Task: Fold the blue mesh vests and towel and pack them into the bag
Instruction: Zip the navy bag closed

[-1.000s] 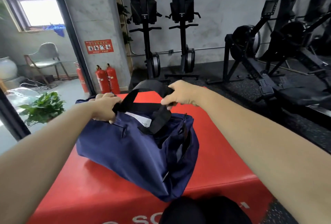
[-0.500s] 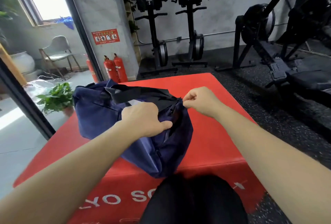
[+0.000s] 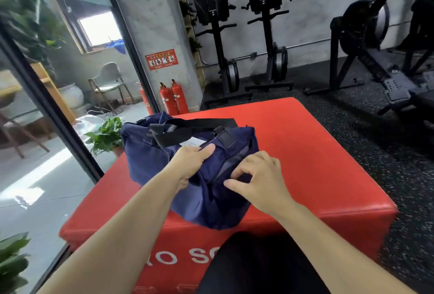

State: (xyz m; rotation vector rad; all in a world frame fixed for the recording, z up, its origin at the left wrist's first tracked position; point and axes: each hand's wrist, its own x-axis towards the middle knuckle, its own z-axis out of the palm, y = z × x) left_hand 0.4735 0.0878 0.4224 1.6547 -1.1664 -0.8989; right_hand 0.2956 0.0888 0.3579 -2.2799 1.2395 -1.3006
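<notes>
Left hand [image 3: 191, 161] grips bag [image 3: 150, 152] (right hand [image 3: 258, 182] pinches, seemingly).

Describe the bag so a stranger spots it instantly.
Find the big red padded box in the foreground. On its left half sits the navy duffel bag. It alone is dark blue fabric, with a black strap across its top.

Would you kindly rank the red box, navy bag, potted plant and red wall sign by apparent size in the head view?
Largest to smallest:
red box
navy bag
potted plant
red wall sign
The last two look close.
</notes>
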